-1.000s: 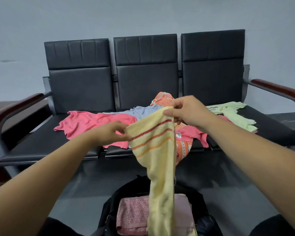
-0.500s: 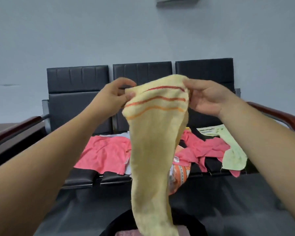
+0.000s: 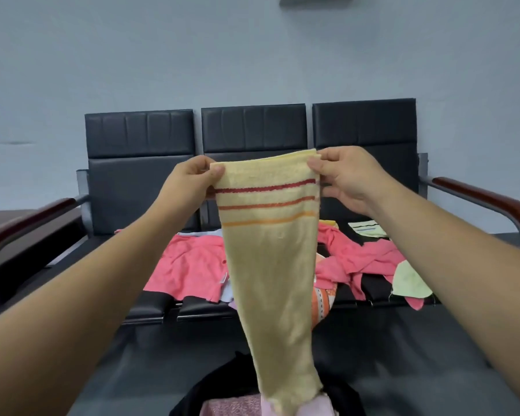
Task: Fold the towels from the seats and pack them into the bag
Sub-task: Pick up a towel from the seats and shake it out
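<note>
Two corners of the yellow towel [image 3: 270,265] were pinched, left hand [image 3: 192,183] at nine o'clock, right hand [image 3: 347,178] at three, likely hanging it flat for folding.

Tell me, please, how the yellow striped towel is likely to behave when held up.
The yellow striped towel is probably floppy: it hangs limp, narrowing below the left hand and right hand. It seems light, since fingertip pinches at its top corners carry it.
</note>
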Demonstrator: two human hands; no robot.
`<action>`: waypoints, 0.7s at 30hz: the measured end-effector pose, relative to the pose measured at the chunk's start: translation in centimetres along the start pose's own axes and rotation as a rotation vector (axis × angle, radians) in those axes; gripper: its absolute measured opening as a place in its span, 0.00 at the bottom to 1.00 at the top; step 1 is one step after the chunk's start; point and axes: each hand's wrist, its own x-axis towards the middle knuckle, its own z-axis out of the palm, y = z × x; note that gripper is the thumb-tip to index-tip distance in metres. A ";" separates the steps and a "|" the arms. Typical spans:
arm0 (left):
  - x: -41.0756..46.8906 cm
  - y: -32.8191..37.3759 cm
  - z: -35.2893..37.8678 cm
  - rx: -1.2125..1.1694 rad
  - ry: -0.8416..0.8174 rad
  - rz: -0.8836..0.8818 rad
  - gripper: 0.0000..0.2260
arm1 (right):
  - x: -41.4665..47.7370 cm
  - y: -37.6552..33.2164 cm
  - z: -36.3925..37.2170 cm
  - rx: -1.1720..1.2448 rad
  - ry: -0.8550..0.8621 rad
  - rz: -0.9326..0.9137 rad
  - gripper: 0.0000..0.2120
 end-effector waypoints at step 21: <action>-5.7 -10.3 3.6 0.230 -0.785 -0.420 0.17 | 0.3 4.7 3.0 0.134 0.090 0.167 0.05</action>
